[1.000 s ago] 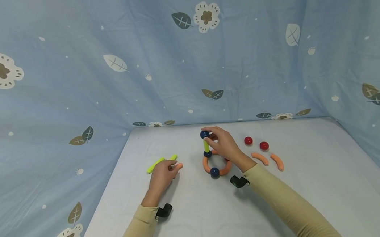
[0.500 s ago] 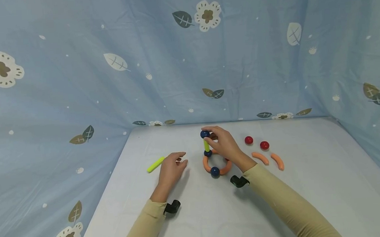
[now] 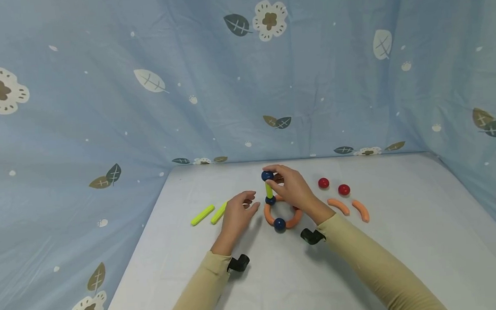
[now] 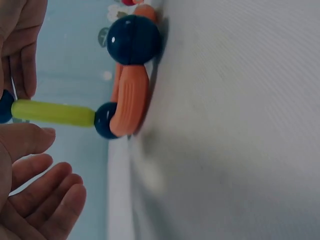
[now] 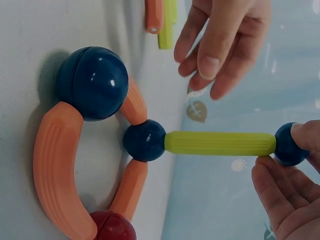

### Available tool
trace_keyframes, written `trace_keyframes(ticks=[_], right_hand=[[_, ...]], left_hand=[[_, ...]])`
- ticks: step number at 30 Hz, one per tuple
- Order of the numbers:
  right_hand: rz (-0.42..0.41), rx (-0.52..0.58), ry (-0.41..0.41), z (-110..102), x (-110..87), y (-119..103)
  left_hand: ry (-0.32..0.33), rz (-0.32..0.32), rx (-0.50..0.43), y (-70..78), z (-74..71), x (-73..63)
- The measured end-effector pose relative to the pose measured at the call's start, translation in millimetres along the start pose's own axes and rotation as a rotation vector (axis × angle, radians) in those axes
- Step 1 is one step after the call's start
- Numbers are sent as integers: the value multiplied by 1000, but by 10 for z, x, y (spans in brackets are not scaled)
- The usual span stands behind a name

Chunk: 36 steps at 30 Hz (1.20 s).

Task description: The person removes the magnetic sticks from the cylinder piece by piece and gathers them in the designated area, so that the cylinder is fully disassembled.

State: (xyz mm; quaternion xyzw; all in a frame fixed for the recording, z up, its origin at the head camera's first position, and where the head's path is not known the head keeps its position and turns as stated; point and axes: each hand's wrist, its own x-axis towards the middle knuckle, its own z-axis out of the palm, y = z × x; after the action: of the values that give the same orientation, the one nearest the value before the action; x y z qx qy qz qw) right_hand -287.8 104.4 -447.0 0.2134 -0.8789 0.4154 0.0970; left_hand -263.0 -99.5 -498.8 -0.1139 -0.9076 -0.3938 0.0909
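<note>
My right hand [image 3: 292, 188] pinches a navy ball [image 3: 267, 175] at the top of an upright yellow-green stick [image 5: 220, 143]. The stick's foot meets another navy ball [image 5: 144, 140], part of a ring of curved orange sticks [image 5: 57, 172] lying on the table. A larger navy ball [image 3: 279, 224] and a red ball [image 5: 114, 229] also join this ring; my right hand hides the red one in the head view. My left hand [image 3: 236, 216] hovers just left of the ring, fingers loosely bent and apart, holding nothing.
Two loose yellow-green sticks [image 3: 202, 215] lie on the left. Beside them rests an orange stick [image 5: 154, 16], covered by my left hand in the head view. To the right are two red balls [image 3: 324, 183] and two curved orange sticks [image 3: 339, 207]. Patterned blue cloth [image 3: 209, 81] hangs behind.
My left hand has shifted right and slightly forward, off the yellow-green sticks, so both now show. It has come close to the ring. My right hand keeps its pinch in place.
</note>
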Motion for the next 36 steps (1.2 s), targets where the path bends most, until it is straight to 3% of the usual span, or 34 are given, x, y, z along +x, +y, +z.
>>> trace_keyframes(ticks=[22, 36], right_hand=[[-19, 0, 8, 4, -20, 0], [-31, 31, 25, -7, -33, 10]], left_hand=[[37, 22, -199, 190, 215, 237], [68, 96, -131, 179, 254, 334]])
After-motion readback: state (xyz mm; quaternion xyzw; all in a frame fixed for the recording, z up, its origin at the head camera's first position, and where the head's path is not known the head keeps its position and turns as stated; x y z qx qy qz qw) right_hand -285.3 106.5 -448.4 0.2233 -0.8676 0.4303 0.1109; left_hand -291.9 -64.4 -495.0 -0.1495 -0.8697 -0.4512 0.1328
